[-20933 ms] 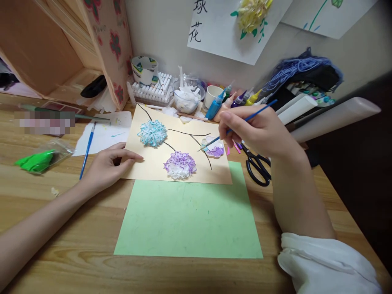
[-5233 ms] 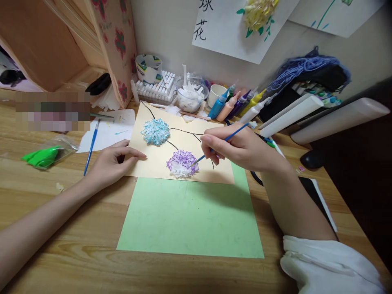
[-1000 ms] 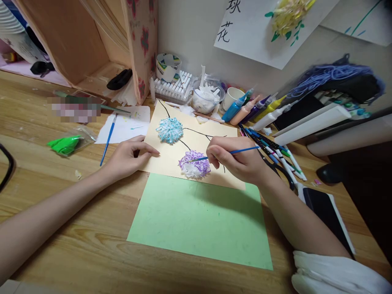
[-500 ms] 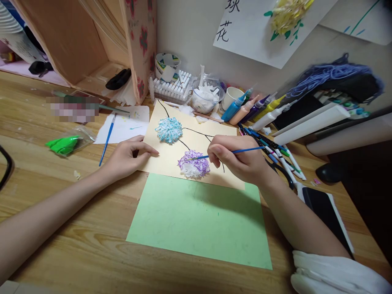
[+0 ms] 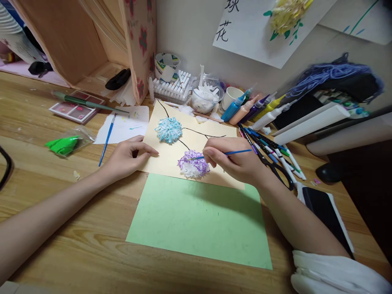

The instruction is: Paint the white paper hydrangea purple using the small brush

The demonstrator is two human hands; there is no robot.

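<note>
My right hand [image 5: 234,159] pinches a thin blue paintbrush [image 5: 239,152], its tip at a raised paper flower [image 5: 193,164] whose upper part is purple and lower part still white. The flower sits on a cream sheet [image 5: 153,159] with black drawn stems. A second raised flower [image 5: 169,130], tinted blue, is up and left of it. My left hand [image 5: 130,157] rests on the sheet's left edge, holding nothing, thumb and fingers apart. Partly beneath the cream sheet lies a green sheet [image 5: 196,228].
Another blue brush [image 5: 108,139] lies on a white paper scrap [image 5: 134,120]. Paint bottles [image 5: 241,111], a bowl of paper bits [image 5: 206,98] and a white cup [image 5: 232,97] line the wall. Black scissors [image 5: 280,173], pens and a phone [image 5: 324,212] are at right; a green packet [image 5: 64,145] at left.
My right hand and the brush have shifted slightly left, closer to the purple flower. My left hand and the sheets stay where they were.
</note>
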